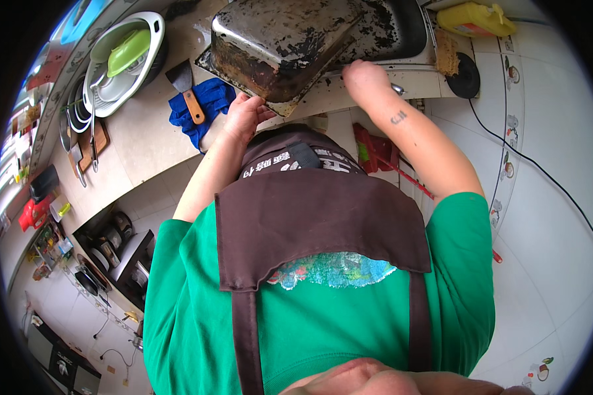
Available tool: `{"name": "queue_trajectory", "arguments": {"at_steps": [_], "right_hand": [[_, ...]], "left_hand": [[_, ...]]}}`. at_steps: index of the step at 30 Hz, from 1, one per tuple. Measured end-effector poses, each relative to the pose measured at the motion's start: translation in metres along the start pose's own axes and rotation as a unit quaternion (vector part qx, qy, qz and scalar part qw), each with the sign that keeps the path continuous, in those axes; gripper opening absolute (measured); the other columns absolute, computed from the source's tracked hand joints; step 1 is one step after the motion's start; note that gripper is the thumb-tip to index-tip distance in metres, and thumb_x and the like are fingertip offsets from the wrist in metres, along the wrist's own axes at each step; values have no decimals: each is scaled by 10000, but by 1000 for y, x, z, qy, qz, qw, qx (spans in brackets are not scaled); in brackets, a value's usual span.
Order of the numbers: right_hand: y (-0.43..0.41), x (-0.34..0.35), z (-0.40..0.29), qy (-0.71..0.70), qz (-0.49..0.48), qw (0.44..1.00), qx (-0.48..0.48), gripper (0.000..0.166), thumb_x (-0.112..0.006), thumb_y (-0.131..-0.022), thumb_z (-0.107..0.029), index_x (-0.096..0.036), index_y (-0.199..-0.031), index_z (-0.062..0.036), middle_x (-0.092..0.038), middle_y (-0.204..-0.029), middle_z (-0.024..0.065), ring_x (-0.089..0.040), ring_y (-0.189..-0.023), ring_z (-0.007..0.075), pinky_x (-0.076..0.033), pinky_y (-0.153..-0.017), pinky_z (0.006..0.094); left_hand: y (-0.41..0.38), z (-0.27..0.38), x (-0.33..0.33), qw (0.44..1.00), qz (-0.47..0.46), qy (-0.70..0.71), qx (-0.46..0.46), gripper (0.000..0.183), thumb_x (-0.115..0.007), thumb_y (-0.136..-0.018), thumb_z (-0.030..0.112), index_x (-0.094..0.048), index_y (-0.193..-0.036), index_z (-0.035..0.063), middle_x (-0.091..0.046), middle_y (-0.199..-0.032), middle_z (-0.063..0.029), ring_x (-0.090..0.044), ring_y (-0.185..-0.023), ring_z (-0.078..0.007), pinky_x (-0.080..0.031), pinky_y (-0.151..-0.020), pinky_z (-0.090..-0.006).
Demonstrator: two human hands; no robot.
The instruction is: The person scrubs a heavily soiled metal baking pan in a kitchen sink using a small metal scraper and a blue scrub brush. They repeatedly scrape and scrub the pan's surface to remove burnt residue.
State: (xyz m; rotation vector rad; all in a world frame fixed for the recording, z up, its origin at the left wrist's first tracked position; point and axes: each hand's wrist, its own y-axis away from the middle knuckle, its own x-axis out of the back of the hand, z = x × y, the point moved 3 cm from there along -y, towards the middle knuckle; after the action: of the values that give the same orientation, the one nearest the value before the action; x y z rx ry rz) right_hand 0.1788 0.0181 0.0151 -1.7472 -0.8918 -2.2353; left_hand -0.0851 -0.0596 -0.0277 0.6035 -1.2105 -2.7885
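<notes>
A deep rectangular metal pan (281,44), its steel stained brown and flecked with black residue, lies bottom up and slanted over the counter and sink. My left hand (247,113) grips its near left rim, the thumb on top and the fingers below. To the right of the pan, my right hand (366,81) is closed near the front edge of a sink (410,29) with black flakes in it. The rounded end of a metal handle (398,89) shows past my right wrist; the rest of that tool is hidden by the hand.
A wooden-handled scraper (193,106) rests on a blue cloth (212,94) at the left. Farther left are a white colander (155,29) with a green bowl (128,52) and a cleaver on a wooden board (96,140). A yellow jug (474,19) stands right.
</notes>
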Motion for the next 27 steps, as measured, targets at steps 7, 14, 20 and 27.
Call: {"name": "queue_trajectory", "arguments": {"at_steps": [7,14,20,27], "right_hand": [[18,21,-33,60,-39,997,35,181,-598,-798,-90,-709,-922,-22,-678,-901,144,-699,-788,257,-581,-670,335],[-30,-28,12,21,-122,989,-85,208,-576,-869,-105,-756,-973,-89,-720,-1011,90,-709,-899,233,-574,-635,363],[-6,-9,-31,74,-92,992,-53,210,-578,-868,-97,-757,-978,-100,-718,-1026,100,-703,-931,229,-575,-663,347],[-30,-20,36,-58,-76,986,-136,196,-593,-857,-102,-737,-988,-77,-699,-1044,112,-690,-932,274,-568,-752,371]], "left_hand": [[-1,1,1,1000,5,11,-7,301,-523,-901,68,-511,-1200,100,-662,-1050,-67,-658,-808,-186,-558,-737,-345],[-1,2,-2,1000,-4,2,-20,264,-552,-919,104,-520,-1181,116,-672,-1039,-46,-665,-807,-162,-557,-711,-321],[1,2,-2,1000,8,1,-19,248,-550,-921,109,-531,-1169,115,-672,-1041,-47,-666,-805,-166,-557,-710,-320],[6,9,-5,1000,6,-14,-26,292,-527,-897,73,-526,-1189,93,-657,-1076,-58,-657,-811,-175,-558,-714,-330]]}}
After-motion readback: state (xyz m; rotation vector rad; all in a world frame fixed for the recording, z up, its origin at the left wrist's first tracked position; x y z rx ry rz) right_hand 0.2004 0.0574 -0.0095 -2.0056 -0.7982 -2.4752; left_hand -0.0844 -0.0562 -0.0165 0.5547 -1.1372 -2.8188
